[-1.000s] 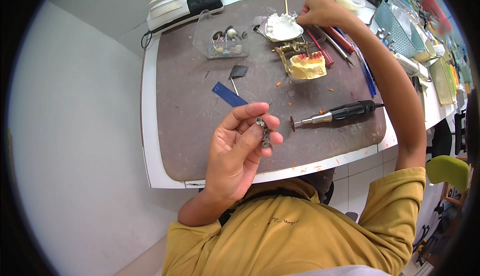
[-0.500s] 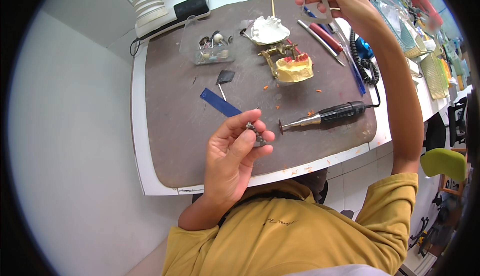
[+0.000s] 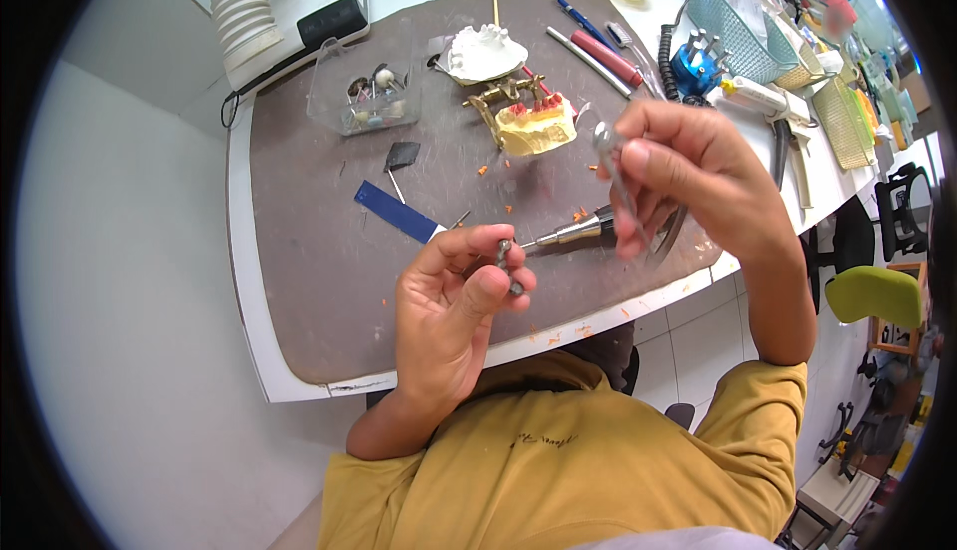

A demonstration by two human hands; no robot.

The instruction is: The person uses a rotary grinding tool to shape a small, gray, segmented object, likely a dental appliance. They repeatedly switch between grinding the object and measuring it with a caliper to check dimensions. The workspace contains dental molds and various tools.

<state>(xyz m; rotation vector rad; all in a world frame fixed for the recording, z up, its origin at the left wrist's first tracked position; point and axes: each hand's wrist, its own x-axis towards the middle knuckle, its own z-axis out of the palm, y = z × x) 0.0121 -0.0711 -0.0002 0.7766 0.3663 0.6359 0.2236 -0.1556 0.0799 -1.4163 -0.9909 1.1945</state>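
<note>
My left hand (image 3: pixel 436 316) pinches a small, knobbly grey metal dental bridge (image 3: pixel 504 263) between thumb and fingertips, above the front of the brown mat. To its right, my right hand (image 3: pixel 713 176) grips a silvery metal caliper (image 3: pixel 620 186), slightly smeared by motion. Below that hand lies a rotary handpiece (image 3: pixel 573 233), partly hidden by the hand and the caliper. Farther back, a brass articulator (image 3: pixel 485 105) carries a yellow dental model (image 3: pixel 535 136) with red wax on its teeth. A white dental model (image 3: pixel 485 56) sits behind it.
Left on the mat (image 3: pixel 309 281) stand a clear box (image 3: pixel 364 112) of burs and a blue strip (image 3: pixel 394 209). Pens and a red-handled tool (image 3: pixel 606 58) lie at the back right. Beyond are a blue bur holder (image 3: pixel 701 62), baskets (image 3: pixel 733 17) and a suction hose (image 3: pixel 244 12).
My right hand has come from the far right of the mat down toward me with the caliper, near my left hand. The left hand still holds the dental bridge, turned slightly. The view has shifted.
</note>
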